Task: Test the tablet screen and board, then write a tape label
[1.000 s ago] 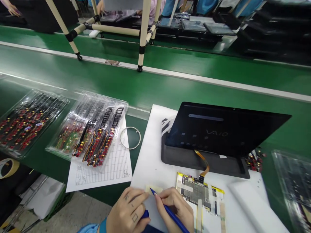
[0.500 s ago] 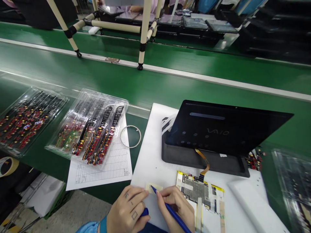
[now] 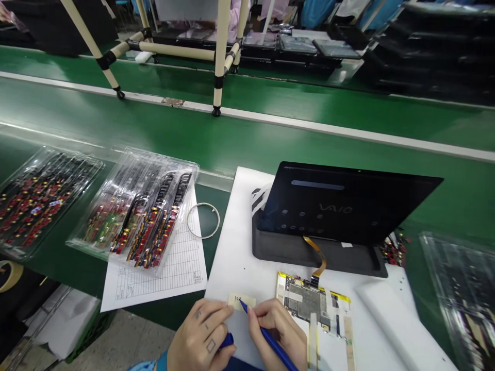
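My right hand (image 3: 279, 327) is closed round a blue pen (image 3: 275, 346), its tip resting on a small pale yellow slip of paper (image 3: 249, 303). Short handwritten marks show on the slip beside the tip. A blue pen cap (image 3: 228, 340) is tucked in the curled fingers of my left hand (image 3: 201, 335), whose forefinger touches the slip's left edge. Right of the hands lies an opened device body with a circuit board (image 3: 307, 303). An orange ribbon cable (image 3: 319, 257) links it to a lit VAIO tablet screen (image 3: 348, 206), propped up in a dark tray (image 3: 278, 247).
White foam sheet (image 3: 228, 257) lies under the work. On the left, clear plastic trays (image 3: 154, 242) of small circuit boards stand near a printed form (image 3: 181, 283) and a thin white ring (image 3: 187, 221). A pipe frame (image 3: 220, 67) stands on the green belt (image 3: 162, 123) behind.
More marks have appeared on the slip as the pen tip moved slightly across it. The view has shifted a little; my left hand keeps its place on the paper.
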`<state>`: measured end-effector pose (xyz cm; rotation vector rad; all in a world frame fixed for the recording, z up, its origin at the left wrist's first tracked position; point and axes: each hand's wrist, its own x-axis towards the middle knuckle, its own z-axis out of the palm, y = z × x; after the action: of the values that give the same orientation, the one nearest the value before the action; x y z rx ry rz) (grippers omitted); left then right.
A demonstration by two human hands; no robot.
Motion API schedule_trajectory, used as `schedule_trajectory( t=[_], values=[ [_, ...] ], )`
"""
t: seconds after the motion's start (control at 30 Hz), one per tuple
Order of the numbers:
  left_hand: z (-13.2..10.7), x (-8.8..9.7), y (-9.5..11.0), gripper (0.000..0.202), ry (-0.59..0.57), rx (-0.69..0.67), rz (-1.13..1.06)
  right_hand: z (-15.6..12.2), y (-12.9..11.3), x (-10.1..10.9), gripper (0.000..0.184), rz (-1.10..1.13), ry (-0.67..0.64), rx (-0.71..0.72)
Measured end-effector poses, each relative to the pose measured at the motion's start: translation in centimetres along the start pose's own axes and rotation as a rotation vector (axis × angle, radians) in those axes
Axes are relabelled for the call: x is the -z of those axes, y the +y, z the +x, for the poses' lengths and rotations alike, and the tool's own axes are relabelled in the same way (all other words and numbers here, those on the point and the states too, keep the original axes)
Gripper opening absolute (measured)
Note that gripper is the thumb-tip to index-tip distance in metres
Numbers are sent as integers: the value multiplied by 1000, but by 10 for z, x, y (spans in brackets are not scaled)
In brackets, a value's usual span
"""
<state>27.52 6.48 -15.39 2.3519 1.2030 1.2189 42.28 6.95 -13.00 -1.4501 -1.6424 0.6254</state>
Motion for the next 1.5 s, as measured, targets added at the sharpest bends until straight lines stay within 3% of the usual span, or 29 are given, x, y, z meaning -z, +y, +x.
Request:
schedule_trajectory(
  t=[0.3, 0.8, 1.0, 1.17, 1.5],
  values=[
    [0, -2, -3, 38, 20, -39, 6, 2, -4, 1, 29, 20, 61, -3],
    [1, -3, -1, 37, 19, -31, 4, 1, -1, 0, 30, 23, 38, -27],
    [3, -2, -2, 34, 20, -43, -4, 5, -3, 8, 29, -13, 114, 6],
    [1, -1, -2, 33, 2, -38, -3, 2, 7, 12, 28, -43, 43, 78],
    [-1, -2, -2, 32, -18, -25, -17, 3, 8, 11, 28, -66, -5, 89]
  ],
)
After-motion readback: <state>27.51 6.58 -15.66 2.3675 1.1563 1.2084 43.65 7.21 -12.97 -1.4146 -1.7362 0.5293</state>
